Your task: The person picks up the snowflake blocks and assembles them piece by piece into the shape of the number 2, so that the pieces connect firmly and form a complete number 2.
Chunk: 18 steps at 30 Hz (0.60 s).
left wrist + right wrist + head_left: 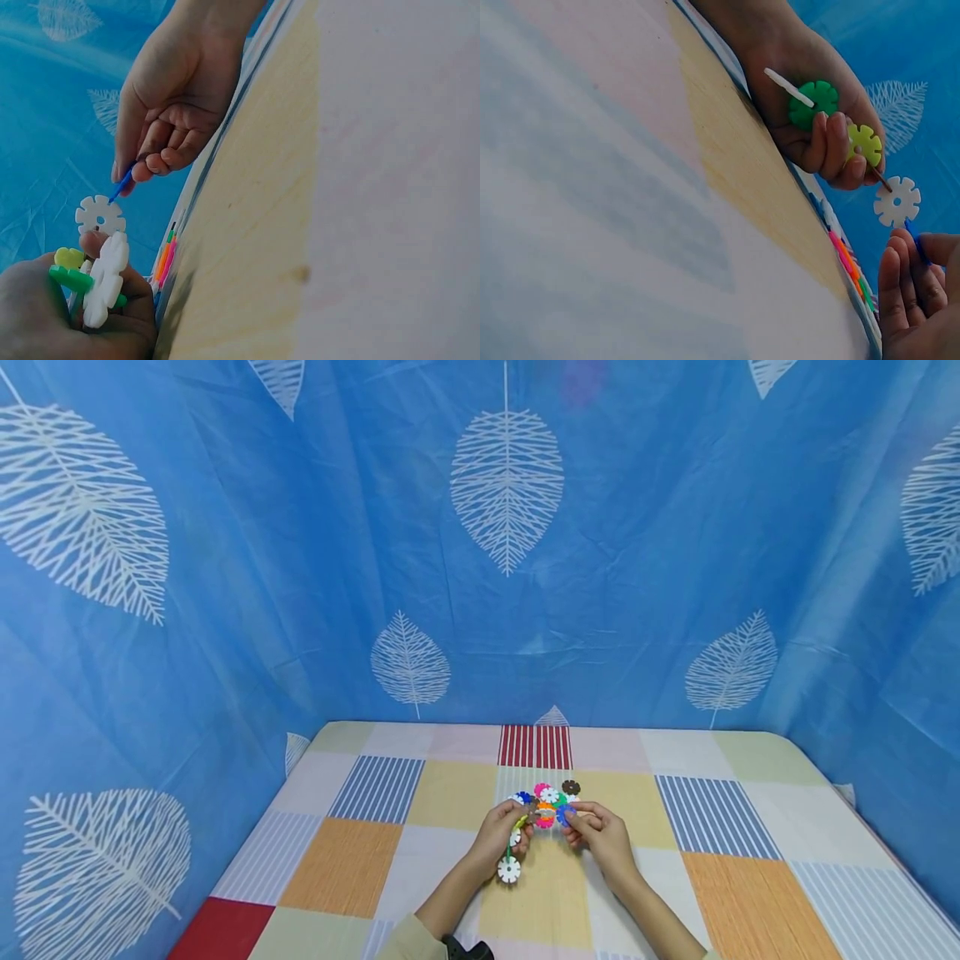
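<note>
My left hand [493, 841] grips a chain of notched plastic discs. A white disc [508, 869] hangs at its lower end, beside a green disc [814, 105]. Further along the chain, a yellow disc [864, 145] and a brown disc [882, 179] show at the fingertips. Beyond them, a white disc [100, 215] stands out from the left hand. My right hand [606, 843] pinches a blue disc [916, 243] between thumb and fingers. The blue disc's edge meets the white disc's rim; how deep it sits in a notch, I cannot tell.
Several loose discs [549, 795] in pink, white, orange and other colours lie on the table just behind the hands, with a brown disc [571, 787] at the back. A patchwork cloth [352, 864] covers the table. Blue leaf-patterned curtains [600, 568] surround it on three sides.
</note>
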Tool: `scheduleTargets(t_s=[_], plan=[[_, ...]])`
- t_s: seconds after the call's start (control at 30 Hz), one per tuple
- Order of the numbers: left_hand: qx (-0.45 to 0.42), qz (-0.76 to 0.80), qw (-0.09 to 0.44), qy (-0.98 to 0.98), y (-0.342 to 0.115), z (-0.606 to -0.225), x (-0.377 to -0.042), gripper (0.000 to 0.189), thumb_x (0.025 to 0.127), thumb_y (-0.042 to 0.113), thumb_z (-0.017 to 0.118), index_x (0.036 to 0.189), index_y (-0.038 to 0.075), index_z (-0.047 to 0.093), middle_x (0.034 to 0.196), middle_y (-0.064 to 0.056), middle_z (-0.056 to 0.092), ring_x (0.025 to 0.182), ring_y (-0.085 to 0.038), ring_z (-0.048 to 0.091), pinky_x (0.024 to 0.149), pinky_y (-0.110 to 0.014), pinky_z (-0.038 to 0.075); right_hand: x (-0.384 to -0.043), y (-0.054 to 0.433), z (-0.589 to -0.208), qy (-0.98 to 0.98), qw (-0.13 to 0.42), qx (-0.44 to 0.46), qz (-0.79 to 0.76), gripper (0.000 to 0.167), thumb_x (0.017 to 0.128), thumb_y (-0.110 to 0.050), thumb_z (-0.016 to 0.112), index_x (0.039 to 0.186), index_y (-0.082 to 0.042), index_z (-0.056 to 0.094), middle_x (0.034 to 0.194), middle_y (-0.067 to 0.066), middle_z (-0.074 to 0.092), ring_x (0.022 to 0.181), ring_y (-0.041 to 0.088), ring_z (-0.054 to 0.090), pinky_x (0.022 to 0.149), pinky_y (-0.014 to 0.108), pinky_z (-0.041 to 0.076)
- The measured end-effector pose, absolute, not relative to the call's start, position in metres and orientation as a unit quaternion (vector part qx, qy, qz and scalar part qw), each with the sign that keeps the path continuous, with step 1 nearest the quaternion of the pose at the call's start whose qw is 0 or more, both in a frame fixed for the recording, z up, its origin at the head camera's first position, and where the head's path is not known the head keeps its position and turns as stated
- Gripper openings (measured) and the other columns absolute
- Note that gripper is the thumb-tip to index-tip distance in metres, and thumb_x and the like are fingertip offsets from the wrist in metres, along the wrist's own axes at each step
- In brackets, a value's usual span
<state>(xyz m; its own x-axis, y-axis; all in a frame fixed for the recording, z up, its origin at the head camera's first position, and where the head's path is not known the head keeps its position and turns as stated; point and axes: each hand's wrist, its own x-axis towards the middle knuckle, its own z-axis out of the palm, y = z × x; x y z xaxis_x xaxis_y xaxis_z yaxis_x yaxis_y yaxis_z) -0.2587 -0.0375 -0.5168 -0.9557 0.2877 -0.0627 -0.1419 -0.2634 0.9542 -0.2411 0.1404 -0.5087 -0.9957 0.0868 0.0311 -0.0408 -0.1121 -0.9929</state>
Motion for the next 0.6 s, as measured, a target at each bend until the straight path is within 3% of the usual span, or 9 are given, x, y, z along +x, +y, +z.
scheduleTargets(t_s=[0.6], plan=[[0.055,0.793,0.131,0.593,-0.0378,-0.5143,-0.2564,0.018,0.093,0.018,0.054,0.082,0.004,0.05,0.063,-0.003,0.053,0.041,-0.005,0.043,0.038,-0.016,0.04,-0.2378,0.1322,-0.5129,-0.67,0.077,-0.016,0.738,0.022,0.087,-0.004,0.062,0.101,0.01,0.053,0.071,0.018,0.065,0.057,0.017,0.061,0.054,0.03,0.055]])
